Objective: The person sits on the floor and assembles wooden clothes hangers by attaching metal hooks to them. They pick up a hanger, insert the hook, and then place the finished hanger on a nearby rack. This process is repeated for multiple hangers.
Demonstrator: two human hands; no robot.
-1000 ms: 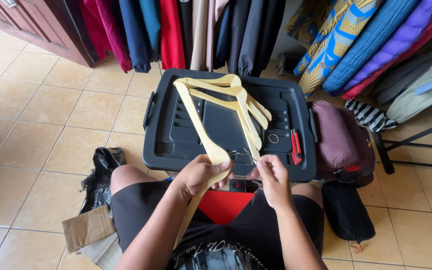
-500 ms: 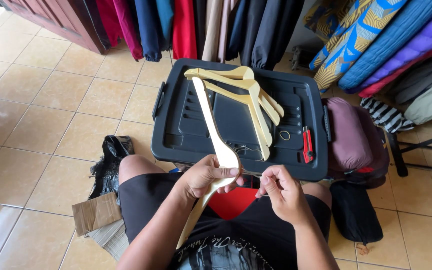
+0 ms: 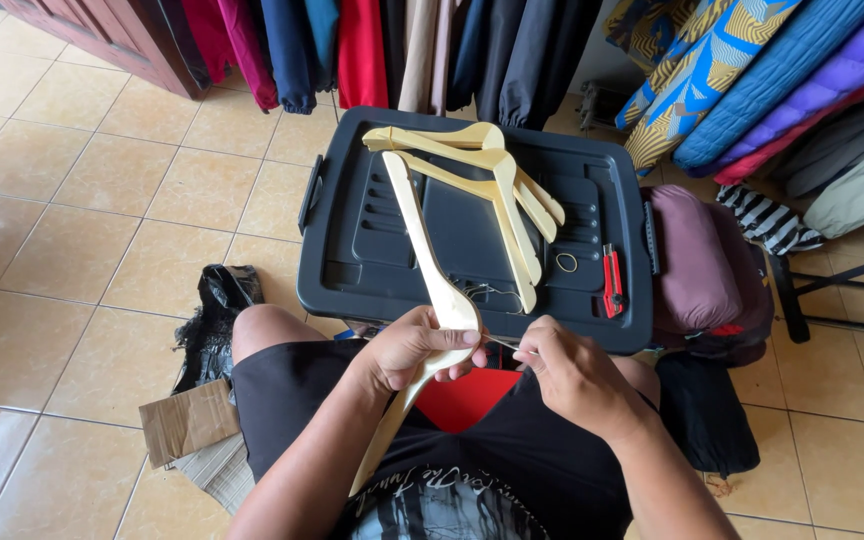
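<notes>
My left hand (image 3: 414, 349) grips a pale wooden hanger (image 3: 422, 250) at its middle, holding it lengthwise over my lap and the near edge of a dark plastic bin lid (image 3: 352, 270). My right hand (image 3: 570, 378) pinches a thin metal wire hook (image 3: 500, 343) right beside the hanger's centre. Several more wooden hangers (image 3: 497, 185) lie stacked on the lid. A metal ring (image 3: 566, 262) and a red utility knife (image 3: 611, 280) rest on the lid's right side.
Clothes hang on a rack behind the lid. Folded fabrics (image 3: 752, 80) pile up at the right, with a maroon bundle (image 3: 690, 260) next to the lid. A black plastic bag (image 3: 214, 310) and cardboard pieces (image 3: 187, 425) lie on the tiled floor at the left.
The hanger in my left hand has been drawn nearer to my lap and tilted. My right hand has shifted slightly right, still pinching at the hanger's centre.
</notes>
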